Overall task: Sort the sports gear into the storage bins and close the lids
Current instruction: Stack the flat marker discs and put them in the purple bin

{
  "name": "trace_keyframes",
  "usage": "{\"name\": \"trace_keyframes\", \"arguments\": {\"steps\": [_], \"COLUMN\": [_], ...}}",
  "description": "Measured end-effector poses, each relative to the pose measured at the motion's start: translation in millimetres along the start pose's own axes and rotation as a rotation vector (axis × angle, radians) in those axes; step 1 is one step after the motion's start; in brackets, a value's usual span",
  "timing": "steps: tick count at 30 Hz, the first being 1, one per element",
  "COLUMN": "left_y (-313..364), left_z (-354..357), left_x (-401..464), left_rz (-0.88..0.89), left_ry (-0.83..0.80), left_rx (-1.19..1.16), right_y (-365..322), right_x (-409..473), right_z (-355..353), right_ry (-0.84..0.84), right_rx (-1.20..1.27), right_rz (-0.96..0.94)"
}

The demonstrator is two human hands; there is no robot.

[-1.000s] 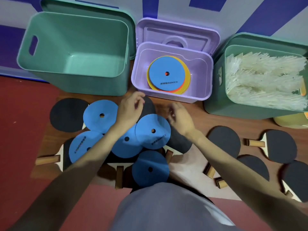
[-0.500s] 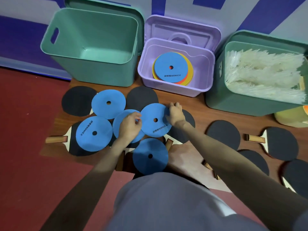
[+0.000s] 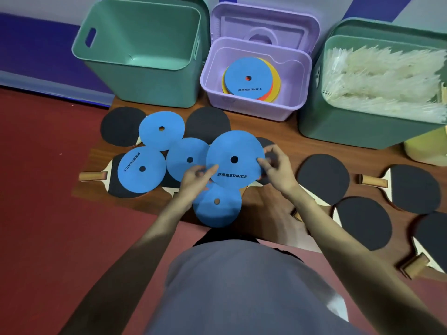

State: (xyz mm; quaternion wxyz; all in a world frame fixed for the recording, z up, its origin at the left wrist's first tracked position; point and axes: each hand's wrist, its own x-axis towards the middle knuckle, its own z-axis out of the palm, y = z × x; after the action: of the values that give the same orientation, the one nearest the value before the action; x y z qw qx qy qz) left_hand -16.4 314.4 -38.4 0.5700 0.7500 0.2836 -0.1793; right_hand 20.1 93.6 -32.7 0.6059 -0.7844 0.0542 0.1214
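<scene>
3 open bins stand along the wall: empty teal bin (image 3: 142, 52) left, green bin (image 3: 358, 126) full of white shuttlecocks (image 3: 382, 81) right, lilac bin (image 3: 256, 102) between them with its lid (image 3: 263, 25) propped up behind. Black paddles (image 3: 324, 180) lie scattered on the floor. 4 blue discs (image 3: 159, 134) rest on the paddles; more discs stacked in the lilac bin. Left hand (image 3: 196, 180) and right hand (image 3: 275, 165) pinch opposite edges of a lifted blue disc (image 3: 234, 160), held above the pile.
</scene>
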Motion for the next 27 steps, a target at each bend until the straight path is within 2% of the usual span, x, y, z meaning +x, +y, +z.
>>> {"name": "trace_keyframes", "arguments": {"steps": [3, 6, 12, 17, 19, 22, 27], "left_y": [-2, -10, -35, -37, -35, -33, -31], "left_z": [5, 4, -7, -22, -30, -44, -68], "left_x": [-19, -31, -42, -44, -41, -32, -13], "left_rz": [-0.075, -0.06, 0.049, 0.109, 0.119, 0.135, 0.123], "left_ry": [-0.095, -0.102, 0.026, 0.104, 0.128, 0.135, 0.088], "left_rx": [-0.412, -0.621, -0.586, -0.554, -0.565, -0.52, -0.455], "right_y": [2, 7, 27, 47, 52, 54, 43], "right_x": [-14, -26, -38, -41, -44, -51, -63], "right_z": [9, 23, 38, 43, 48, 60, 86], "right_ry": [-0.07, -0.127, -0.086, -0.077, -0.115, -0.117, -0.017], "right_rx": [0.132, 0.182, 0.078, -0.433, -0.541, -0.569, -0.471], "right_rz": [0.045, 0.039, 0.109, 0.235, 0.3, 0.358, 0.434]}}
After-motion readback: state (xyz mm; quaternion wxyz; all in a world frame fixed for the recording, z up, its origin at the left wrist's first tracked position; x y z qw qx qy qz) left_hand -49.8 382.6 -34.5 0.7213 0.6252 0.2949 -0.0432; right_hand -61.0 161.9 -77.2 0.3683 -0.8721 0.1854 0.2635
